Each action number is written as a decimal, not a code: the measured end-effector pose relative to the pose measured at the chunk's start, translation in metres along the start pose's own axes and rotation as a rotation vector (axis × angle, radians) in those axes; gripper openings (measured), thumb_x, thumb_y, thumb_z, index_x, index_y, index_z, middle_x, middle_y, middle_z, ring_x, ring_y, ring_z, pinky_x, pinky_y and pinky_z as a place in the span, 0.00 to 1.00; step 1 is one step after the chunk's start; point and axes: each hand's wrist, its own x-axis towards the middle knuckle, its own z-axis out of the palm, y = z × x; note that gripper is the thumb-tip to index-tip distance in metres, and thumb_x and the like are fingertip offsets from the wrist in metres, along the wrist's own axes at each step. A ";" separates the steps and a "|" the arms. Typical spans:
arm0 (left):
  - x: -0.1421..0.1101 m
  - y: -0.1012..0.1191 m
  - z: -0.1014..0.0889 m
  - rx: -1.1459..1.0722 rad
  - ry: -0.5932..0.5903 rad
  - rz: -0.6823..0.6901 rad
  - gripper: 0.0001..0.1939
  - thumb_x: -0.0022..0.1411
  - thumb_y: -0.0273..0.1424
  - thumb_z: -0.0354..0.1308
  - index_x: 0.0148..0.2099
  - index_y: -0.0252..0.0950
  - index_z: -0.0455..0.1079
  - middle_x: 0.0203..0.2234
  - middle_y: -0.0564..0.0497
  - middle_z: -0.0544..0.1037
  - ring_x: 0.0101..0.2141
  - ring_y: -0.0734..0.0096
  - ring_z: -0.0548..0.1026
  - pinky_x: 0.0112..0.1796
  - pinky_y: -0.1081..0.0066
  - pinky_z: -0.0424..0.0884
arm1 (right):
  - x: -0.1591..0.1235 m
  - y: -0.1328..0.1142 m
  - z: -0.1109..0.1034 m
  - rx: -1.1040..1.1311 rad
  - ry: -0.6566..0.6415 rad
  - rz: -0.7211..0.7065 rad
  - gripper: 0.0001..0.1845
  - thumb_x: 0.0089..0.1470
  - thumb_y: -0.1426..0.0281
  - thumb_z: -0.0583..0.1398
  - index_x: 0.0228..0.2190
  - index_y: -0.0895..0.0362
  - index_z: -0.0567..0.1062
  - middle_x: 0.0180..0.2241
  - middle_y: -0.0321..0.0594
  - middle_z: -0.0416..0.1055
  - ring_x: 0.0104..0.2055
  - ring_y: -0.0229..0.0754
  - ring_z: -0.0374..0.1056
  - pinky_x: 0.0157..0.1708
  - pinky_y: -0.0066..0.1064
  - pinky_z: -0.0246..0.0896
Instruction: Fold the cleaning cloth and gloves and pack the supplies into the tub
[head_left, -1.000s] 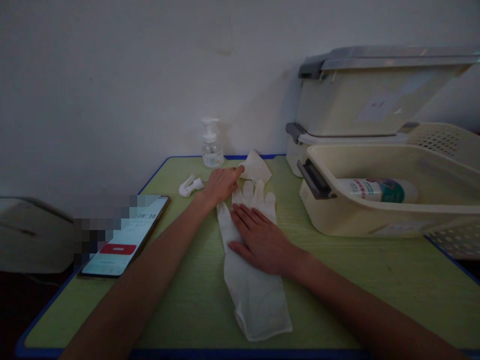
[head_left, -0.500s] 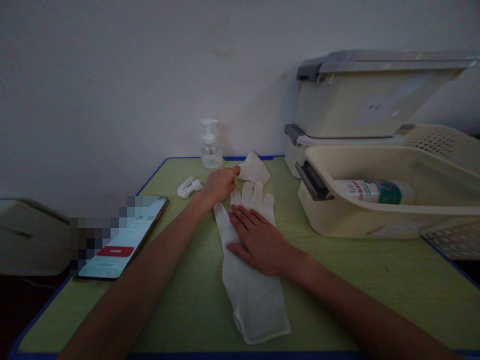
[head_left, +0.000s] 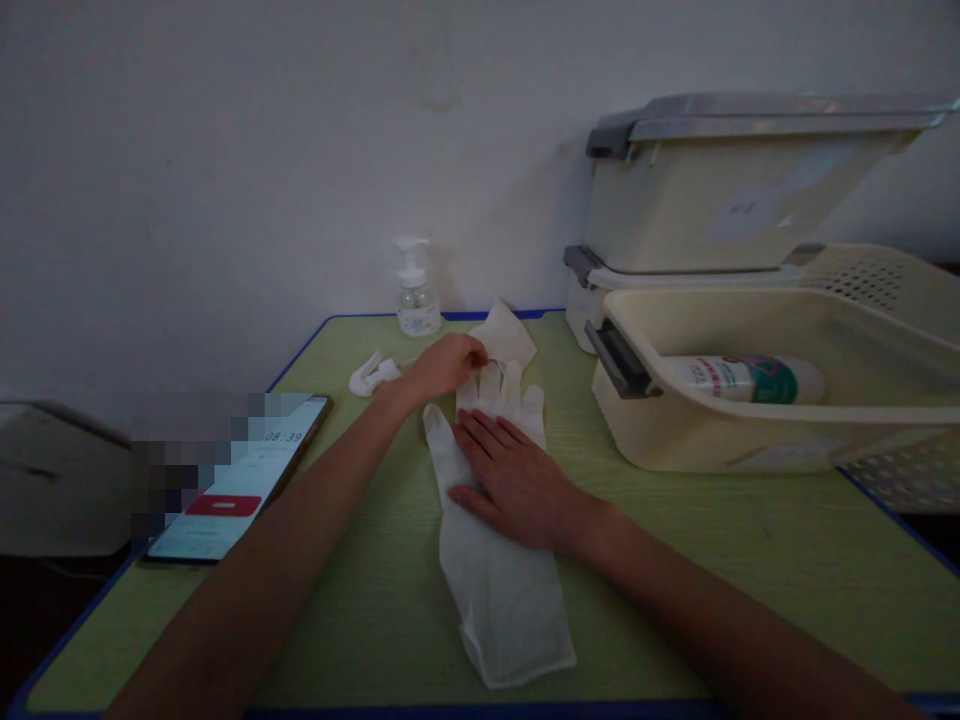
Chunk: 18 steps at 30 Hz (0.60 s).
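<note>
A white glove [head_left: 502, 600] lies flat on the green table, its fingers pointing away from me and its cuff towards me. My right hand [head_left: 510, 475] rests palm down on the glove's palm, fingers stretched out. At the far end, my left hand [head_left: 450, 365] has its fingers bent together at the tip of one of the glove's middle fingers; the exact contact is partly hidden. Just behind the glove's fingertips is a flat white folded piece [head_left: 508, 332] with angled edges. Left of my left hand sits a curved white plastic piece [head_left: 373, 375].
A clear pump bottle [head_left: 418, 303] stands near the wall. The phone [head_left: 240, 480] lies at the left table edge. On the right, an open cream basket [head_left: 720, 440] holds a white and green bottle [head_left: 750, 380]; lidded boxes [head_left: 690, 210] are stacked behind it.
My left hand has shifted a little to the right, from the glove's index finger towards its middle finger. My right hand stays on the glove's palm. The view has moved slightly.
</note>
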 end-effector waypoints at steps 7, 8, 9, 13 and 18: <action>-0.002 0.010 0.011 -0.080 0.030 0.111 0.26 0.50 0.12 0.42 0.47 0.30 0.69 0.45 0.46 0.75 0.47 0.69 0.71 0.50 0.69 0.64 | 0.000 0.000 0.002 0.003 0.027 -0.004 0.35 0.58 0.56 0.48 0.57 0.70 0.57 0.60 0.56 0.51 0.63 0.52 0.46 0.61 0.44 0.42; -0.001 0.010 0.011 -0.082 0.035 0.118 0.24 0.51 0.13 0.42 0.47 0.30 0.69 0.45 0.46 0.75 0.47 0.69 0.71 0.50 0.68 0.64 | 0.000 0.000 0.002 0.004 0.032 -0.005 0.35 0.58 0.56 0.48 0.57 0.70 0.57 0.60 0.56 0.51 0.63 0.52 0.46 0.61 0.44 0.42; 0.000 0.010 0.012 -0.082 0.037 0.124 0.23 0.53 0.14 0.43 0.47 0.31 0.70 0.44 0.46 0.75 0.46 0.69 0.71 0.49 0.67 0.65 | -0.001 0.000 0.003 0.004 0.037 -0.005 0.35 0.58 0.56 0.48 0.57 0.70 0.57 0.60 0.56 0.51 0.62 0.52 0.46 0.61 0.44 0.42; 0.011 0.009 0.013 -0.060 0.005 0.140 0.18 0.56 0.18 0.46 0.45 0.33 0.71 0.44 0.46 0.74 0.45 0.67 0.71 0.48 0.67 0.65 | -0.001 0.000 0.001 0.015 0.043 -0.004 0.35 0.58 0.56 0.48 0.57 0.70 0.57 0.60 0.56 0.51 0.62 0.53 0.47 0.61 0.43 0.42; 0.026 0.007 0.016 -0.020 -0.068 0.105 0.10 0.56 0.24 0.52 0.37 0.33 0.74 0.37 0.45 0.77 0.40 0.65 0.73 0.44 0.67 0.67 | -0.002 -0.001 -0.001 0.032 0.034 -0.001 0.34 0.58 0.56 0.48 0.56 0.70 0.58 0.60 0.56 0.51 0.62 0.52 0.46 0.61 0.43 0.41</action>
